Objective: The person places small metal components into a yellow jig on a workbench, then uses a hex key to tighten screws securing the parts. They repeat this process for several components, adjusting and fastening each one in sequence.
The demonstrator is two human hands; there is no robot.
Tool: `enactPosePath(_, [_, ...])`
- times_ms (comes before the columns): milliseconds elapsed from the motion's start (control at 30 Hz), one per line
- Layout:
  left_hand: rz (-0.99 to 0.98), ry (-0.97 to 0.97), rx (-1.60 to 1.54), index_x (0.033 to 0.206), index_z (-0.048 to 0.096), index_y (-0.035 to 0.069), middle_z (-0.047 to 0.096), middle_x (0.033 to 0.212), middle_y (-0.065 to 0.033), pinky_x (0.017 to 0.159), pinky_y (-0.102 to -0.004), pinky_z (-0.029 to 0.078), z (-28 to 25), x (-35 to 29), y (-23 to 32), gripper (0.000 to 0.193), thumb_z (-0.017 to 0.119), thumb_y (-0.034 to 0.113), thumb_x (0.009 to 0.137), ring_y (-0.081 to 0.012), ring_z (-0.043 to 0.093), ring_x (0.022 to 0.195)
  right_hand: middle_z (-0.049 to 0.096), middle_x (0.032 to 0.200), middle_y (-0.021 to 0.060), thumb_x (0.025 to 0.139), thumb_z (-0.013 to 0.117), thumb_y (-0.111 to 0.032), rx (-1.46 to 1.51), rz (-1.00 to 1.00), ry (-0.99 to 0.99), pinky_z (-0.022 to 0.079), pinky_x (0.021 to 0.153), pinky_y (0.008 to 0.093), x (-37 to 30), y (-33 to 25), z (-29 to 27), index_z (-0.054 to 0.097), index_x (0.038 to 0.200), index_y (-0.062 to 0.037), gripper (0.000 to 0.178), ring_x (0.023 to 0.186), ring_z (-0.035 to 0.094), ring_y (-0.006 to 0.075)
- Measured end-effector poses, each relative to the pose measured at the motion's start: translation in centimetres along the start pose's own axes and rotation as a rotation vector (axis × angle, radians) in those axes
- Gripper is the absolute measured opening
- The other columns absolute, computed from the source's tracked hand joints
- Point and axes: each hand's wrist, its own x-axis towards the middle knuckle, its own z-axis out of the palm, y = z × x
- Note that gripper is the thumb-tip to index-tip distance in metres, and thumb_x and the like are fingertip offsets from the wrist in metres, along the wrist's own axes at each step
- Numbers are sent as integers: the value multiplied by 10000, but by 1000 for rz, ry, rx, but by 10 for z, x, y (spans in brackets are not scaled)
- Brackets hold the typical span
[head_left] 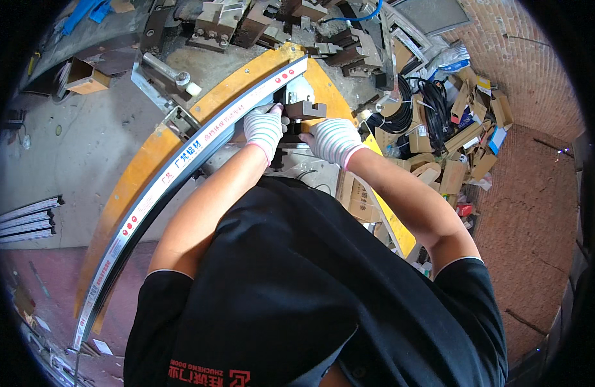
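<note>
A long aluminium profile (pixel 188 149) with printed white film runs from the lower left up to the machine in the middle. My left hand (pixel 264 131), in a striped knit glove, is closed at the profile's near side, close to its upper end; its fingertips are partly hidden. A dark notched metal block (pixel 306 110) stands just right of that hand. My right hand (pixel 337 141), gloved alike, is curled closed beside the block's right end, thumb pointing left. Whatever its fingers hold is hidden from view.
Yellow-orange boards (pixel 126 195) lie under the profile. Steel die blocks (pixel 217 24) sit at the back. Coiled black cable (pixel 433 106) and cardboard scraps (pixel 453 175) are piled at the right. Several profile lengths (pixel 28 219) lie at the far left.
</note>
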Motion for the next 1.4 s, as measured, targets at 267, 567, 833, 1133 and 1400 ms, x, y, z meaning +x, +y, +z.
enactPosePath(267, [-21, 10, -46, 1069, 720, 53, 685, 711, -34, 444, -257, 467, 0, -5, 2, 165, 648, 187, 1006, -96, 572, 503, 741, 880, 158, 1017, 481, -547, 221, -119, 33, 546, 773, 444, 11, 37, 34, 746, 1135, -148, 493, 854, 709, 369])
enactPosePath(567, [-33, 57, 69, 1150, 726, 53, 718, 760, -39, 476, -240, 465, 1, -10, 7, 234, 667, 225, 1002, -90, 581, 524, 722, 884, 168, 999, 561, -474, 476, -351, 182, 539, 747, 450, 26, 64, 69, 741, 1047, -100, 418, 838, 685, 393])
enactPosePath(833, [-9, 87, 141, 1180, 712, 51, 702, 764, -56, 447, -225, 451, -2, -5, 4, 273, 657, 259, 1011, -93, 574, 521, 649, 857, 148, 951, 602, -380, 173, -875, 381, 513, 801, 493, 58, 85, 73, 625, 907, -83, 300, 859, 662, 372])
enactPosePath(1133, [-26, 268, 191, 1096, 735, 41, 671, 721, -55, 419, -269, 446, 2, 0, -2, 229, 636, 233, 1021, -122, 580, 496, 609, 897, 107, 863, 660, -492, 189, -934, 422, 459, 841, 444, 65, 89, 74, 661, 839, -110, 383, 873, 599, 312])
enactPosePath(1400, [-7, 299, 166, 1155, 670, -28, 689, 811, -84, 404, -284, 423, -2, 3, -6, 263, 687, 162, 975, -141, 568, 486, 597, 918, 91, 910, 640, -390, 247, -938, 530, 463, 814, 449, 72, 91, 91, 641, 893, -126, 265, 872, 599, 300])
